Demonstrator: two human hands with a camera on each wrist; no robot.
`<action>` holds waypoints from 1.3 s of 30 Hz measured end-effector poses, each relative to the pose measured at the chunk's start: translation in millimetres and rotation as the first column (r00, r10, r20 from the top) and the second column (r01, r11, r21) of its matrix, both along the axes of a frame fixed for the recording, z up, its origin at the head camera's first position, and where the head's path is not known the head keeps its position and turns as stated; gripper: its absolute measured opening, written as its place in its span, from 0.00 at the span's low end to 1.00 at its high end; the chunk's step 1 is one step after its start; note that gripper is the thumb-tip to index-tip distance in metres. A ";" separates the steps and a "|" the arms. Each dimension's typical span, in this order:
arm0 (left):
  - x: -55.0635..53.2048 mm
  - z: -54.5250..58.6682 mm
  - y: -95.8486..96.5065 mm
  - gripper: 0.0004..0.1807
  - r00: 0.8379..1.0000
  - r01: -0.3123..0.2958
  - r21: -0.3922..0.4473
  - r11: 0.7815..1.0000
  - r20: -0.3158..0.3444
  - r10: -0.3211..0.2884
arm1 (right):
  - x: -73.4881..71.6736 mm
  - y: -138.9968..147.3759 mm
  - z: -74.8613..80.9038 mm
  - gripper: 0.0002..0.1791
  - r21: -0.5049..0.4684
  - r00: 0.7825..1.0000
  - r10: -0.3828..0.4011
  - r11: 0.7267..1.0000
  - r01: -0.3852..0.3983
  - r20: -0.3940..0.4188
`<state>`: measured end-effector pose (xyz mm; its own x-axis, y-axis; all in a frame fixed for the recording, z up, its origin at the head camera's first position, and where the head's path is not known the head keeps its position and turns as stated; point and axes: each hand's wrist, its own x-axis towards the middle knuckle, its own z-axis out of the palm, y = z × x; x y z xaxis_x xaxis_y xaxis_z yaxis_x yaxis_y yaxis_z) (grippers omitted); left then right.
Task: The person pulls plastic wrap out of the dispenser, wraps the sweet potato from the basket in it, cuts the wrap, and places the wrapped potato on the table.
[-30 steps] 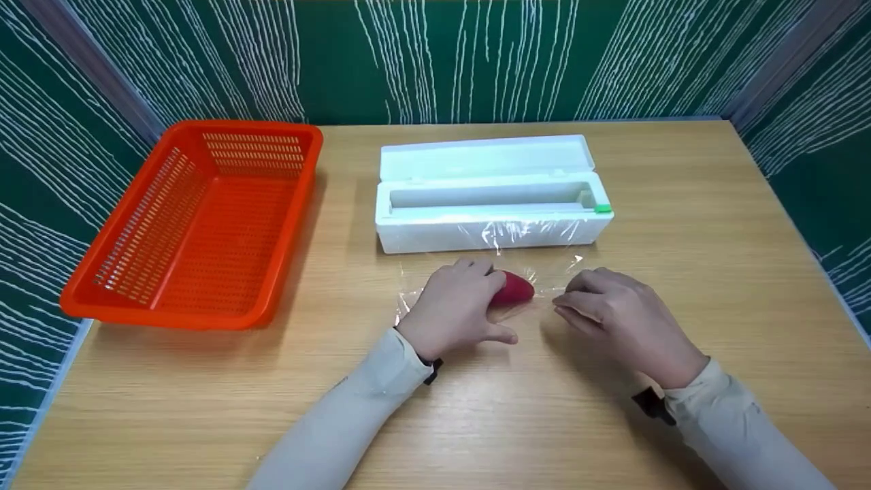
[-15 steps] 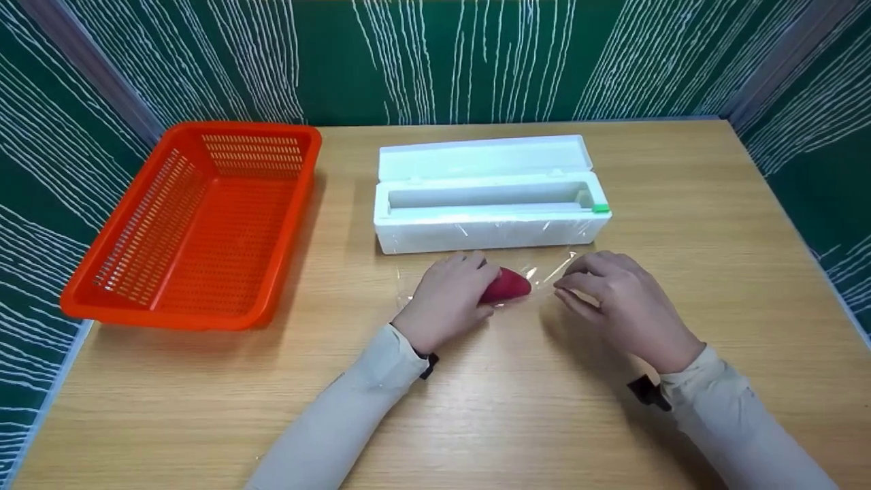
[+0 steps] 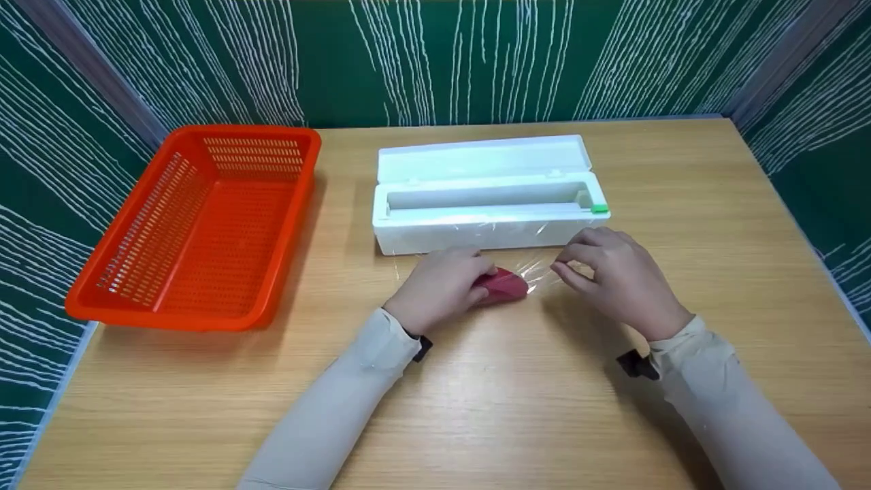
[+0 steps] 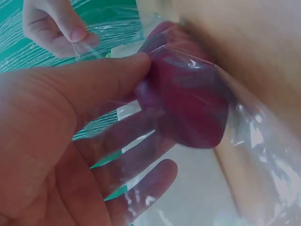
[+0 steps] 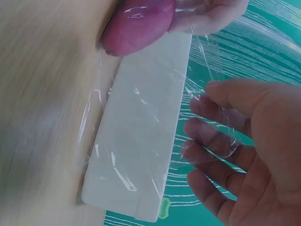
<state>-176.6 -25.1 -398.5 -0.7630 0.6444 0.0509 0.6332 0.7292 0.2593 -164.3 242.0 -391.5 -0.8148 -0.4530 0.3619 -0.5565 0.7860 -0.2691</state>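
Head view: the left hand (image 3: 439, 282) grips the red vegetable (image 3: 505, 287) in front of the white box (image 3: 449, 238); the right hand (image 3: 616, 275), loosely curled, pinches clear film (image 3: 535, 273), seemingly at its edge. Uneven pulling could tear or bunch it.

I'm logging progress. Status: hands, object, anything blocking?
Left hand gripping oblong reddish-purple object. Right hand pinching clear plastic film. Film over object. Open white rectangular box just beyond, apparently not blocking.

An orange basket (image 3: 224, 252) (slotted sides) on a wooden table (image 3: 490, 415), green white-streaked walls (image 3: 333, 68) behind.
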 end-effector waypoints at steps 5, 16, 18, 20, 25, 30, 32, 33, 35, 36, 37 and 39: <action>-2.7 6.0 -1.6 0.10 0.999 0.040 -0.013 0.999 0.024 -0.039 | -4.2 1.9 -2.4 0.07 -0.006 0.998 -0.036 0.999 0.036 0.048; -11.4 8.9 -6.0 0.13 0.987 0.076 0.016 0.997 0.141 -0.077 | -9.2 4.1 -5.9 0.10 -0.032 0.982 -0.087 0.995 0.093 0.166; -12.7 8.8 -6.9 0.12 0.985 0.080 0.025 0.996 0.149 -0.083 | -9.8 4.7 -6.4 0.10 -0.030 0.980 -0.092 0.995 0.099 0.175; -13.8 8.9 -7.3 0.13 0.985 0.080 0.034 0.996 0.150 -0.085 | -10.5 5.1 -6.9 0.11 -0.033 0.978 -0.097 0.994 0.104 0.186; -16.9 9.5 -6.1 0.13 0.984 0.074 0.037 0.997 0.161 -0.079 | -9.8 6.5 -7.1 0.14 -0.050 0.967 -0.099 0.992 0.113 0.234; -21.9 9.0 -3.0 0.11 0.978 0.072 0.033 0.997 0.191 -0.077 | -2.0 7.3 -7.1 0.19 -0.059 0.971 -0.105 0.991 0.121 0.216; -24.2 8.9 -2.1 0.10 0.977 0.072 0.025 0.997 0.200 -0.076 | 3.6 4.6 -6.8 0.19 -0.075 0.986 -0.084 0.993 0.096 0.143; -25.4 8.9 -1.8 0.10 0.976 0.072 0.021 0.997 0.204 -0.075 | 6.8 2.0 -6.6 0.17 -0.076 0.994 -0.063 0.995 0.070 0.093; -27.9 9.6 -1.7 0.10 0.975 0.072 0.017 0.997 0.210 -0.074 | 13.3 -6.2 -6.7 0.13 -0.067 1.000 0.001 0.998 -0.001 0.000; -29.4 9.9 -1.5 0.10 0.974 0.073 0.020 0.997 0.212 -0.075 | 16.3 -11.4 -6.9 0.11 -0.052 0.999 0.040 0.998 -0.042 -0.037; -30.8 10.1 -1.5 0.10 0.974 0.074 0.026 0.997 0.214 -0.078 | 19.1 -17.0 -7.5 0.10 -0.033 0.995 0.080 0.996 -0.082 -0.064; -33.7 10.6 -1.2 0.09 0.972 0.081 0.043 0.996 0.219 -0.089 | 23.4 -28.2 -10.1 0.09 0.012 0.986 0.148 0.989 -0.148 -0.078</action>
